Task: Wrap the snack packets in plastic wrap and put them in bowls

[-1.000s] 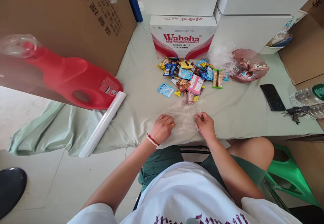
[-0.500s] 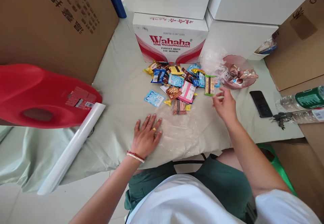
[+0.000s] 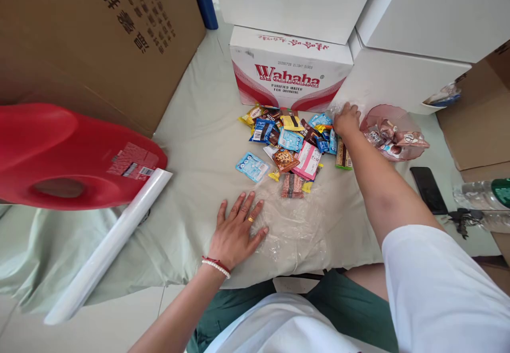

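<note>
My left hand [image 3: 238,232] lies flat on the cloth with fingers spread, its thumb side at the edge of a flat clear plastic wrapper [image 3: 305,230]. My right hand [image 3: 347,120] is stretched to the back, fingers curled on a crumpled clear plastic bag [image 3: 337,109] by the white box; the fingertips are partly hidden. Between the hands spreads a pile of small wrapped snacks, among them a pink packet [image 3: 307,160], a cookie packet [image 3: 284,159] and a light-blue packet [image 3: 252,166]. A green-edged bar [image 3: 343,156] lies partly behind my right forearm.
A pink translucent bowl [image 3: 414,156] holding wrapped snacks stands right of my right hand. Behind the pile is a Wahaha carton [image 3: 290,71]. A phone [image 3: 428,190], keys [image 3: 462,220] and bottles lie at right. A red plastic container [image 3: 95,183] and a white roll [image 3: 111,246] are at left.
My right hand has moved forward from beside the green-edged bar onto the clear plastic bag, which now looks more squashed. My left hand stays flat. The view has shifted a little.
</note>
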Motion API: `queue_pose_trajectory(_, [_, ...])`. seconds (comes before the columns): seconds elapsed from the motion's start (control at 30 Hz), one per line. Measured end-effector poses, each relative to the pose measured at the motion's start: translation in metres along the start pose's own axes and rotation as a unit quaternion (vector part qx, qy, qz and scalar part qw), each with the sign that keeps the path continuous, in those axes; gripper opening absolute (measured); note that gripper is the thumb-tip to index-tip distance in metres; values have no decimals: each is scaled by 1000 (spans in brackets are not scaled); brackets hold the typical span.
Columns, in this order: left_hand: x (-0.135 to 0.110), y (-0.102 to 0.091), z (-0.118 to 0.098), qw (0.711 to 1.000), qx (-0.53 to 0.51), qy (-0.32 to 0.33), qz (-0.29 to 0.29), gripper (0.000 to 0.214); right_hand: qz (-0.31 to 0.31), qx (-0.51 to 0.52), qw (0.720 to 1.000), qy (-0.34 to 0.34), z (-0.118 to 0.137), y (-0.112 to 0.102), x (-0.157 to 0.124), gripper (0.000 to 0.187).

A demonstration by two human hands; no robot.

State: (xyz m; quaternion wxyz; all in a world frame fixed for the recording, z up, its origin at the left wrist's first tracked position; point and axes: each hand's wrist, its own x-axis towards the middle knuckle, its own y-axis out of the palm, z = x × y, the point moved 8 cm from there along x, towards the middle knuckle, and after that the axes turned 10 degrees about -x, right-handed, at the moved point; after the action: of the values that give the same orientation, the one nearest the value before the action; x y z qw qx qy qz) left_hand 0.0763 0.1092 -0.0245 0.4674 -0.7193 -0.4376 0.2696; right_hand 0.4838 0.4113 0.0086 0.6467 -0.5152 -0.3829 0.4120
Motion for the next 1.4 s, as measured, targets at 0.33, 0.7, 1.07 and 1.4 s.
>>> queue_pose_trajectory(0.33, [-1,-3,-1,1000,-24,5,-18,69,24,-49,998,-31,8,-62,-44,84])
queue_pose_trajectory(0.7, [-37,4,-3,987,-114,-89,-66,48,80,-29,962,-260,95,-46,-183,31])
queue_pose_trajectory(1.07, [-53,-15,19,992,-86,-88,-33,64,71,42,917,-391,99,-1,-411,62])
queue_pose_trajectory(1.4, [-79,-70,32,966,-139,-78,-203,40,6,123,944,-307,59,-15,-394,53])
